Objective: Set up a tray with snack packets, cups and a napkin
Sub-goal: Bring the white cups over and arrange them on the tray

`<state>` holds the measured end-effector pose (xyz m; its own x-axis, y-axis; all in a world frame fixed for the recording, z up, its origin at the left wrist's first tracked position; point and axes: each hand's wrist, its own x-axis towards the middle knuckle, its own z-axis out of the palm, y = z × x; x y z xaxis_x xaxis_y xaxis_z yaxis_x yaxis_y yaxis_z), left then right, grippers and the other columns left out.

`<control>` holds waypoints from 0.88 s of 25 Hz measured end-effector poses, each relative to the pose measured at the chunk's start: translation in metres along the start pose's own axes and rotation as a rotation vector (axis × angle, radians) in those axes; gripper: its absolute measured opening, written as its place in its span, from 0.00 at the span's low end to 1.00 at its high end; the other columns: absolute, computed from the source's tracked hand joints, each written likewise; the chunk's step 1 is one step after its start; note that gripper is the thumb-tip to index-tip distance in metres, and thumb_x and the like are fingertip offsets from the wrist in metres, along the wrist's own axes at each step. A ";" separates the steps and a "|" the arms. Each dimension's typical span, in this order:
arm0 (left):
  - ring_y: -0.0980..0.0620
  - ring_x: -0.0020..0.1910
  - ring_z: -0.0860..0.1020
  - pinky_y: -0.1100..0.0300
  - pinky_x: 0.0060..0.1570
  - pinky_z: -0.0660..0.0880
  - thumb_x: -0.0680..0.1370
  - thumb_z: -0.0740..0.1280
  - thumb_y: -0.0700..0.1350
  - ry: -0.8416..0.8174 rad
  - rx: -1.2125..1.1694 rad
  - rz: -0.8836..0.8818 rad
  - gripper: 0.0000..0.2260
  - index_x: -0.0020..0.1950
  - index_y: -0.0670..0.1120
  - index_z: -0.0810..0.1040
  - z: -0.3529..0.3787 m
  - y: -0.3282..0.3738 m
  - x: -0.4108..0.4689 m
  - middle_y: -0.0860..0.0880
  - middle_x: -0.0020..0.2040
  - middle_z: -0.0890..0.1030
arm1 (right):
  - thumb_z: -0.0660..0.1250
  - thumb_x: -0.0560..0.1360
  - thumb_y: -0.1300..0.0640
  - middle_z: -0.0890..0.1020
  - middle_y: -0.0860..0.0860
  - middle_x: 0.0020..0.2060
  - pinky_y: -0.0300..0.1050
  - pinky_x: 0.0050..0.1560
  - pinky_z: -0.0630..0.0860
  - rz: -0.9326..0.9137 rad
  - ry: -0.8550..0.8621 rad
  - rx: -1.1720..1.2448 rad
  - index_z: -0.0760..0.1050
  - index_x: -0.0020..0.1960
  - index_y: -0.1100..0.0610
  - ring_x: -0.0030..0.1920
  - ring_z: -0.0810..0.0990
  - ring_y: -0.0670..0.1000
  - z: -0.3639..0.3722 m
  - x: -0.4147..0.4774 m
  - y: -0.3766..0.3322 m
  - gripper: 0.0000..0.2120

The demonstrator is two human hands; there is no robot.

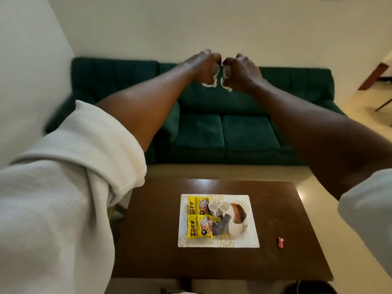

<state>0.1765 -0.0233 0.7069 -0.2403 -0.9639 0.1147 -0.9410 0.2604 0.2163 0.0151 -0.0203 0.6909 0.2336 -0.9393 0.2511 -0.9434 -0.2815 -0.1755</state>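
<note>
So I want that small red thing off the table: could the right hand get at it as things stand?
Probably yes: the red thing lies alone on bare table, nothing over it. But the right hand is raised and grips something white.

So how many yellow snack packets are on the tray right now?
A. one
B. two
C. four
B: a far yellow packet and a near yellow packet lie one behind the other along the left side of the tray.
</note>
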 end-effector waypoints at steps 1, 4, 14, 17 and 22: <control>0.43 0.57 0.78 0.50 0.50 0.78 0.74 0.74 0.46 -0.025 -0.024 0.002 0.23 0.67 0.52 0.74 0.017 0.000 0.008 0.44 0.63 0.74 | 0.75 0.74 0.53 0.76 0.59 0.61 0.57 0.56 0.80 0.031 -0.022 -0.001 0.74 0.69 0.50 0.59 0.79 0.63 0.014 0.001 0.014 0.25; 0.42 0.56 0.78 0.47 0.51 0.78 0.75 0.72 0.46 -0.057 -0.059 0.008 0.20 0.66 0.51 0.74 0.069 -0.002 0.025 0.44 0.62 0.74 | 0.74 0.74 0.51 0.76 0.59 0.62 0.57 0.58 0.78 0.127 -0.062 0.015 0.75 0.68 0.51 0.61 0.78 0.63 0.056 0.007 0.048 0.24; 0.42 0.60 0.79 0.48 0.57 0.78 0.70 0.79 0.44 -0.386 -0.186 -0.008 0.26 0.65 0.46 0.74 0.363 0.012 -0.017 0.44 0.64 0.76 | 0.75 0.74 0.50 0.76 0.58 0.61 0.59 0.57 0.80 0.304 -0.396 0.120 0.74 0.63 0.53 0.59 0.79 0.61 0.307 -0.098 0.132 0.20; 0.39 0.63 0.76 0.45 0.58 0.77 0.73 0.72 0.40 -0.512 -0.257 -0.036 0.18 0.63 0.45 0.75 0.459 0.014 -0.065 0.44 0.63 0.77 | 0.76 0.72 0.54 0.76 0.59 0.63 0.58 0.54 0.79 0.328 -0.527 0.140 0.73 0.66 0.55 0.60 0.78 0.65 0.382 -0.159 0.152 0.24; 0.41 0.66 0.71 0.42 0.50 0.77 0.79 0.64 0.39 -0.630 -0.204 0.030 0.14 0.64 0.46 0.72 0.571 0.021 -0.146 0.45 0.63 0.75 | 0.75 0.73 0.56 0.75 0.59 0.67 0.60 0.59 0.80 0.339 -0.699 0.125 0.70 0.70 0.59 0.66 0.75 0.64 0.469 -0.265 0.172 0.29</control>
<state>0.0558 0.0909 0.1414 -0.4173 -0.7881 -0.4525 -0.8827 0.2332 0.4080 -0.0982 0.0884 0.1478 0.0709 -0.8717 -0.4848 -0.9657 0.0616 -0.2521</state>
